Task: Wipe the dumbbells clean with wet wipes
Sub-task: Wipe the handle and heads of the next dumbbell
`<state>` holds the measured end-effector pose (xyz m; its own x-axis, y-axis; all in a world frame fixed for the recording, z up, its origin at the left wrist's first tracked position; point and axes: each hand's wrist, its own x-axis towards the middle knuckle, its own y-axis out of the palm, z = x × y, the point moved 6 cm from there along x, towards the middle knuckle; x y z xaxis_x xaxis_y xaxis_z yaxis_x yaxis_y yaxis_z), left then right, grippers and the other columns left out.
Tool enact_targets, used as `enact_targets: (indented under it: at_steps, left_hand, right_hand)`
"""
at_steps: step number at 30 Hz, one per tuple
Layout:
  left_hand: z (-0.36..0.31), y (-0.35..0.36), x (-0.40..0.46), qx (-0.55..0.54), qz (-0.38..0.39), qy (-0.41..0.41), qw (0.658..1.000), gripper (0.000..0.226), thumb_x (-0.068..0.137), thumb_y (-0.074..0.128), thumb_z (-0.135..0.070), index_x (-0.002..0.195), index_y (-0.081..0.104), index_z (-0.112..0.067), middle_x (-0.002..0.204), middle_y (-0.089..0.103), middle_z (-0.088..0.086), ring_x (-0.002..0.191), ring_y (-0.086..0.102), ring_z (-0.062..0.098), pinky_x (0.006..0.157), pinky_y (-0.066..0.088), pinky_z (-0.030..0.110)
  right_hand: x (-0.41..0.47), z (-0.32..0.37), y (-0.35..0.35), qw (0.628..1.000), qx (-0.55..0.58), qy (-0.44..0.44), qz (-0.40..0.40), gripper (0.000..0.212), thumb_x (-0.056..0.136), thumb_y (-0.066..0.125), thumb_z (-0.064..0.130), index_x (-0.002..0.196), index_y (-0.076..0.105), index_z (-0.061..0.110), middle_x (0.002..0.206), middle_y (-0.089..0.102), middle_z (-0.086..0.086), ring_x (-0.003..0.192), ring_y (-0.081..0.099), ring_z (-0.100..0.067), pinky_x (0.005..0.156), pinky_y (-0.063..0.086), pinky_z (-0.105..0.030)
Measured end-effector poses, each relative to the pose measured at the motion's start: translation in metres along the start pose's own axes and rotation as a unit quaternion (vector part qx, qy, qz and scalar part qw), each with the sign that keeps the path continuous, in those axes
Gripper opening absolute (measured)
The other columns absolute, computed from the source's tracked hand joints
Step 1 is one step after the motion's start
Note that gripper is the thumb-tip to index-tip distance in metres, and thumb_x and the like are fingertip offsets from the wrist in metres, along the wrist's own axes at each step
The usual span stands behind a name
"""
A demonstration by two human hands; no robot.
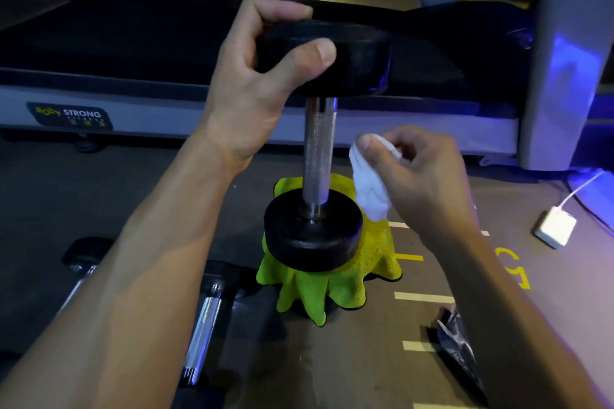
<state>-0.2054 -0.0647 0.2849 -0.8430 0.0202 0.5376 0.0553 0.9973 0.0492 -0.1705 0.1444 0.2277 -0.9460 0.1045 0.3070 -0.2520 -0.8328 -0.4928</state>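
Observation:
A black dumbbell [318,156] with a knurled steel handle stands upright on end, its lower head over a green cloth [335,289] on the floor. My left hand [259,83] grips the upper head, thumb across its rim and fingers over the top. My right hand [422,173] pinches a crumpled white wet wipe [368,186] just right of the handle, a small gap apart from the steel.
Two more dumbbells [204,329] lie on the floor at lower left, partly behind my left arm. A treadmill [99,103] runs across the back. A white charger [555,226] with its cable lies at right. A dark wipes packet [457,339] lies at lower right.

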Motion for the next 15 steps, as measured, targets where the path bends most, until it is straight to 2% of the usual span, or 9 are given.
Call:
enact_targets:
  at_steps: [3,5,6,8,10,12,13,15]
  left_hand:
    - [0.002,-0.001,0.001,0.018,-0.001,0.007,1.0,0.037,0.08,0.077,-0.042,0.111,0.06,-0.03,0.134,0.06,0.019,0.123,0.062,0.037,0.093,0.058,0.047]
    - [0.002,-0.001,0.0,0.02,0.003,0.007,1.0,0.037,0.081,0.077,-0.041,0.112,0.06,-0.029,0.131,0.06,0.018,0.121,0.063,0.035,0.098,0.057,0.053]
    - [0.002,0.0,0.0,0.02,0.005,0.007,1.0,0.038,0.081,0.077,-0.04,0.112,0.06,-0.028,0.129,0.061,0.014,0.118,0.064,0.031,0.097,0.058,0.052]
    - [0.001,0.002,0.0,0.021,0.009,0.008,1.0,0.039,0.081,0.076,-0.039,0.113,0.059,-0.025,0.126,0.06,0.008,0.115,0.064,0.024,0.097,0.058,0.048]
    - [0.001,0.003,0.001,0.024,0.01,0.012,1.0,0.04,0.081,0.076,-0.04,0.114,0.059,-0.024,0.125,0.06,0.006,0.116,0.064,0.023,0.099,0.057,0.049]
    - [0.001,0.003,0.002,0.023,0.009,0.011,1.0,0.041,0.081,0.076,-0.04,0.114,0.059,-0.024,0.124,0.061,0.004,0.115,0.064,0.023,0.098,0.057,0.047]
    - [0.001,0.004,0.002,0.022,0.009,0.009,1.0,0.041,0.08,0.076,-0.04,0.114,0.059,-0.025,0.124,0.061,0.004,0.115,0.064,0.023,0.097,0.057,0.045]
    - [0.002,0.004,0.003,0.021,0.003,0.002,1.0,0.039,0.08,0.077,-0.041,0.112,0.061,-0.027,0.124,0.062,0.005,0.115,0.064,0.026,0.093,0.057,0.042]
  right_hand:
    - [0.012,0.005,0.002,0.999,-0.041,0.029,-0.008,0.051,0.09,0.07,0.057,0.07,0.057,0.011,0.058,0.052,0.002,0.055,0.045,-0.012,0.049,0.033,-0.03]
    - [0.023,0.002,0.004,0.996,-0.06,0.056,-0.036,0.058,0.094,0.063,0.06,0.068,0.05,0.01,0.058,0.048,0.001,0.058,0.045,-0.019,0.05,0.031,-0.031]
    - [0.028,0.0,0.006,0.995,-0.058,0.064,-0.05,0.058,0.097,0.059,0.059,0.07,0.051,0.008,0.06,0.05,-0.002,0.062,0.049,-0.025,0.052,0.033,-0.032]
    - [0.035,-0.009,0.012,0.993,-0.006,0.089,-0.077,0.059,0.098,0.053,0.061,0.079,0.055,0.006,0.067,0.06,-0.009,0.07,0.061,-0.034,0.059,0.049,-0.036]
    - [0.034,-0.013,0.015,0.986,0.08,0.106,-0.103,0.057,0.098,0.05,0.063,0.084,0.06,0.009,0.075,0.07,-0.012,0.07,0.07,-0.031,0.066,0.06,-0.048]
    - [0.021,-0.005,0.021,0.984,0.118,0.093,-0.091,0.05,0.104,0.049,0.055,0.083,0.063,0.012,0.074,0.072,-0.006,0.069,0.069,-0.02,0.069,0.057,-0.04]
    - [0.012,0.0,0.026,0.984,0.138,0.086,-0.076,0.047,0.106,0.048,0.05,0.086,0.065,0.012,0.077,0.072,-0.006,0.071,0.067,-0.02,0.072,0.055,-0.039]
    - [-0.006,0.008,0.037,0.974,0.211,0.084,-0.024,0.046,0.107,0.044,0.049,0.094,0.069,0.012,0.088,0.076,-0.01,0.084,0.071,-0.028,0.085,0.055,-0.048]
